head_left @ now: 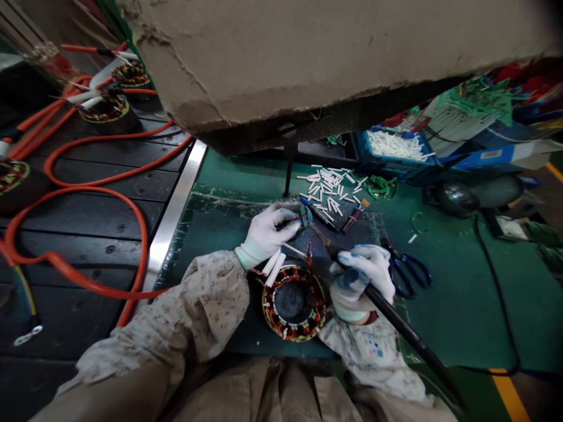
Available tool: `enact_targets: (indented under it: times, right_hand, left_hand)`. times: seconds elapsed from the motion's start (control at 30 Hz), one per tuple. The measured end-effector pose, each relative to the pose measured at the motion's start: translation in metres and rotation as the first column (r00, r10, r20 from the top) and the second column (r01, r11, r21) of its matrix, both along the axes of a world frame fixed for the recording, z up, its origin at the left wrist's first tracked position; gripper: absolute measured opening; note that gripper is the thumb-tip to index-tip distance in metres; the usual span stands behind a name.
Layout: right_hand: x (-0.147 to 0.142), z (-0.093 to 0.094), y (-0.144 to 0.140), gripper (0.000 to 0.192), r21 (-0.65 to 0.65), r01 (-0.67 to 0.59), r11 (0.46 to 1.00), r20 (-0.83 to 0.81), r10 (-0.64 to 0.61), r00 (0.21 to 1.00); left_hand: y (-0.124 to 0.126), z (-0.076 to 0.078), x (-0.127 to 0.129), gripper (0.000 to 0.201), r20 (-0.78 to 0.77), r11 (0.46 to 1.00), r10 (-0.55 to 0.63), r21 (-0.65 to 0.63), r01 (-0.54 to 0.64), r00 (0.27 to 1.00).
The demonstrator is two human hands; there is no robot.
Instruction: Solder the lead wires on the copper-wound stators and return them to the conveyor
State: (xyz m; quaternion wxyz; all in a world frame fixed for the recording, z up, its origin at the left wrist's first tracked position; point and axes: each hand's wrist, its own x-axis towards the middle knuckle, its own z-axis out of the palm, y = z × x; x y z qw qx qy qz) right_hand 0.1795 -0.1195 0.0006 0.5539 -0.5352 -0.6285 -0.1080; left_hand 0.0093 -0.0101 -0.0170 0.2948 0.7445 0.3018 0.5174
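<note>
Copper-wound stator [294, 302] lies flat on the green surface [457, 293], directly in front of the person and between the two forearms. White sleeves [275, 266] stick up from its rim at 11 o'clock.

Right hand [361, 276], in a white glove stained blue, sits at 2 o'clock from the stator. Its grip is clamped on a black iron [396, 319]; the handle runs back toward 4 o'clock and the tip points toward 10 o'clock, ending near the stator's top edge.

Left hand [268, 231], in a white glove, sits at 11 o'clock from the stator. Its fingers are drawn together on a thin wire [294, 220] beside a small blue-green object; what that object is cannot be told. Both sleeves of the person's clothing are pale with a floral print.

Scissors [409, 268] with blue handles lie on the surface just right of the right hand, at 3 o'clock. Farther off, at 12 o'clock, a loose scatter of white tubes [328, 184] lies on the surface, with a pen [317, 214] and a red tool [355, 215] at its near edge.

Blue bin [391, 155] holding more white tubes stands beyond, at 1 o'clock. Orange cable [101, 193] loops over a dark slatted bench at 9 to 10 o'clock, where other stators [108, 110] stand well apart from the hands. Cardboard [316, 53] overhangs the far edge of the view.
</note>
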Motion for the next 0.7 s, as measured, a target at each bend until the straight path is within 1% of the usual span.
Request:
enact_targets:
  times: [0.03,0.07,0.1,0.13,0.2,0.27,0.33,0.43,0.53,0.63,0.7]
  right_hand:
    - [-0.002,0.002,0.002,0.033,0.049,-0.019,0.999,-0.01,0.019,1.0]
    - [-0.005,0.003,0.005,0.025,0.063,-0.031,0.998,-0.022,0.032,0.999]
    - [-0.007,0.004,0.009,0.019,0.034,-0.034,0.999,-0.034,0.035,0.999]
    - [-0.01,0.004,0.012,0.019,-0.033,-0.032,0.999,-0.043,0.031,0.999]
    - [-0.015,0.003,0.019,0.032,-0.147,-0.035,0.989,-0.029,0.031,0.999]
    - [-0.017,0.001,0.024,0.041,-0.2,-0.03,0.979,0.01,0.033,0.999]
    - [-0.018,-0.001,0.026,0.041,-0.243,-0.017,0.97,0.025,0.024,0.999]
    - [-0.017,-0.001,0.027,0.041,-0.302,-0.004,0.953,0.006,0.006,1.0]
    - [-0.019,0.003,0.025,0.044,-0.279,-0.003,0.96,0.03,0.012,0.999]
    - [-0.023,0.005,0.024,0.038,-0.217,-0.004,0.976,0.07,0.02,0.997]
    - [-0.023,0.004,0.024,0.035,-0.217,0.023,0.976,0.09,-0.004,0.996]
  left_hand:
    - [0.0,0.0,0.0,0.007,-0.008,1.0,0.0,0.004,0.0,1.0]
    - [0.0,0.001,-0.001,0.007,-0.017,1.0,0.001,0.009,-0.001,1.0]
    - [0.0,0.001,-0.001,0.007,-0.026,1.0,0.002,0.014,-0.002,1.0]
    - [0.0,0.002,-0.001,0.007,-0.034,1.0,0.004,0.02,-0.003,0.999]
    - [0.0,0.002,-0.002,0.007,-0.047,1.0,0.01,0.023,-0.009,0.999]
    - [0.0,0.002,-0.001,0.008,-0.054,1.0,0.016,0.016,-0.015,0.998]
    - [0.0,0.002,-0.001,0.007,-0.059,1.0,0.021,0.0,-0.021,0.998]
    - [-0.001,0.002,0.0,0.005,-0.058,1.0,0.025,-0.014,-0.026,0.998]
    - [-0.001,0.002,-0.001,0.005,-0.05,1.0,0.03,-0.005,-0.031,0.998]
    - [-0.001,0.003,-0.001,0.005,-0.063,0.999,0.041,-0.014,-0.042,0.997]
    - [-0.001,0.004,-0.001,0.003,-0.07,0.998,0.04,-0.039,-0.043,0.997]
